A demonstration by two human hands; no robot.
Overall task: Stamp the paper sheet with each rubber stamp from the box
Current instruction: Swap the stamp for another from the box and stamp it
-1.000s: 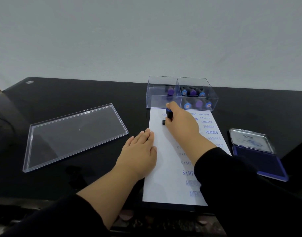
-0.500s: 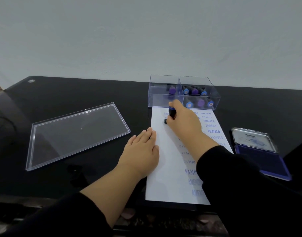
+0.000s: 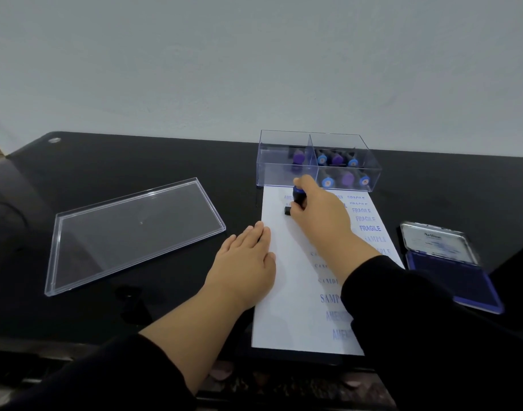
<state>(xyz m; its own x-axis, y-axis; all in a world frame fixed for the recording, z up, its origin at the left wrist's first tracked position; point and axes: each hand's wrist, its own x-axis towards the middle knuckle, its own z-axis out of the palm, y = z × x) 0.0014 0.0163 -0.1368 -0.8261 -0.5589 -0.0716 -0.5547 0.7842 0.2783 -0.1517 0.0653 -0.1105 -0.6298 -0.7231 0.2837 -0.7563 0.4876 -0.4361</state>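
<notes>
Nothing has shifted since a second ago: the right hand [image 3: 319,213] still grips the rubber stamp [image 3: 297,200], pressed on the paper sheet [image 3: 287,292] just before the clear box [image 3: 284,170]. Flat, straight-fingered, the left hand [image 3: 244,262] rests on the sheet's left edge.

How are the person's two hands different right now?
The left hand lies flat with straight fingers, pressing the left edge of the paper; the right hand is curled round a stamp set on the sheet. The left hand sits nearer the person, partly on the black table; the right reaches farther, close to the box. Both touch the paper and come from black sleeves.
</notes>
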